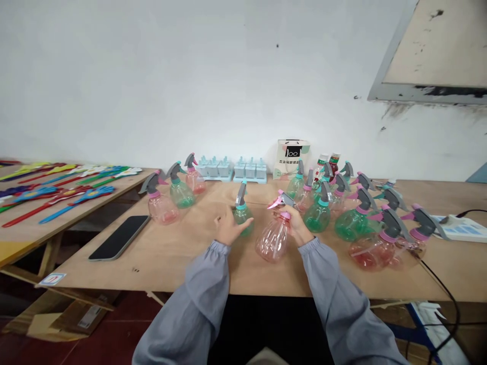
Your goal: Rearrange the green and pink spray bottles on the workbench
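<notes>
In the head view, my right hand (294, 223) is wrapped round the neck of a clear pink spray bottle (272, 241), which leans slightly in front of me. My left hand (229, 224) is held up with thumb and fingers apart, holding nothing. Just behind my left hand stands a green spray bottle (242, 215) with a grey and teal head, partly covered by the thumb. Further right, several pink and green spray bottles are grouped, among them a green one (316, 217). Three more spray bottles stand at the left, a pink one (163, 209) nearest.
A black phone (119, 238) lies on the wooden table (171, 268). Light blue moulds (249, 171), a printed bag (289, 162) and red bottles (334, 163) stand along the wall. A power strip (462, 228) with a cable is at right. Colourful hand-shaped items (91, 194) cover the left table.
</notes>
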### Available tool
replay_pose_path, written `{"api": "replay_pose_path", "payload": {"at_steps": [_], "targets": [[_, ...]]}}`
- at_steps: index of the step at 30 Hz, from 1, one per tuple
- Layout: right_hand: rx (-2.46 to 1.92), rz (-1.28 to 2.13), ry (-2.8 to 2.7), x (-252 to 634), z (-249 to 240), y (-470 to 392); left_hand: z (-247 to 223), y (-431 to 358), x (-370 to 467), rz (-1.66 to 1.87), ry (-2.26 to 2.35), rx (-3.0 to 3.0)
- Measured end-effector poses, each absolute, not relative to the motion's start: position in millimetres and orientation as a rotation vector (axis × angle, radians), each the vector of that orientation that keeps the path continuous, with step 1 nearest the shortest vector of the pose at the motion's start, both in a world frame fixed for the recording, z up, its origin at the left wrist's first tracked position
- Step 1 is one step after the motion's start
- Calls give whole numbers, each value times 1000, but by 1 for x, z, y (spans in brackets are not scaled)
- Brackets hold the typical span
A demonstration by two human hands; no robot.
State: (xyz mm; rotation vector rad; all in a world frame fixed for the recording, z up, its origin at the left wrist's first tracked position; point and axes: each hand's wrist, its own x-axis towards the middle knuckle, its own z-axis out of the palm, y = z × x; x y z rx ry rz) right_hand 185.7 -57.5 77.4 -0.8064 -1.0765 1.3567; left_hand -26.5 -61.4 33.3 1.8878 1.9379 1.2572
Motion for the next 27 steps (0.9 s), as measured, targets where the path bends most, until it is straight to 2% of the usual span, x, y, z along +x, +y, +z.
{"api": "replay_pose_path", "payload": {"at_steps": [10,15,21,27], "targets": [[-755,1498,-1118,179,79,-58,12,-55,-31,1411,1923,1870],[-718,1391,-985,173,76,-57,12,-55,-29,1414,1878,1820],[-755,1467,-1109,170,77,-58,13,-56,-31,1395,1827,1809],[-745,1387,-988,170,76,-61,9,-55,-32,1402,1830,1838]]}}
